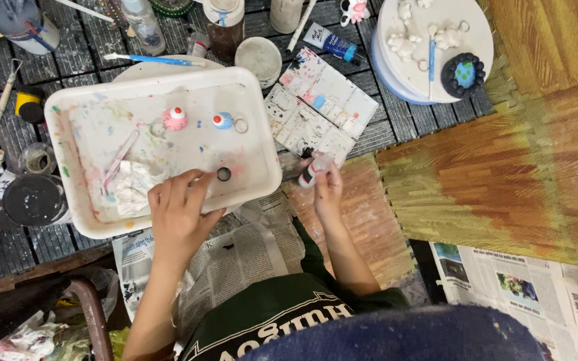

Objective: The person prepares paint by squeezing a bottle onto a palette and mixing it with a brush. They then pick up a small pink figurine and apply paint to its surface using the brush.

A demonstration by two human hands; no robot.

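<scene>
Grip of right hand [328, 190] clamps a paint tube [312, 170] beside the tray's rim [272, 170]; left hand [180, 214] rests spread there.

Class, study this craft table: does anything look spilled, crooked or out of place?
The white tray is smeared with paint splashes and sits tilted, its near edge overhanging the newspaper. The left hand rests on that edge; the right hand holds a small paint tube.

That white rectangular plastic tray [262, 144] is speckled all over with pink, green and blue paint splatters, and sitting in it are a small pink figurine with a red and white top [175, 118] and a little blue one with a red and white cap [223, 120]. The white folding paint palette [320, 107] has smudgy grey wells plus a few pink and blue ones. The round white stand [436, 73] carries a black ring-shaped piece with a blue and green centre [463, 74].
</scene>
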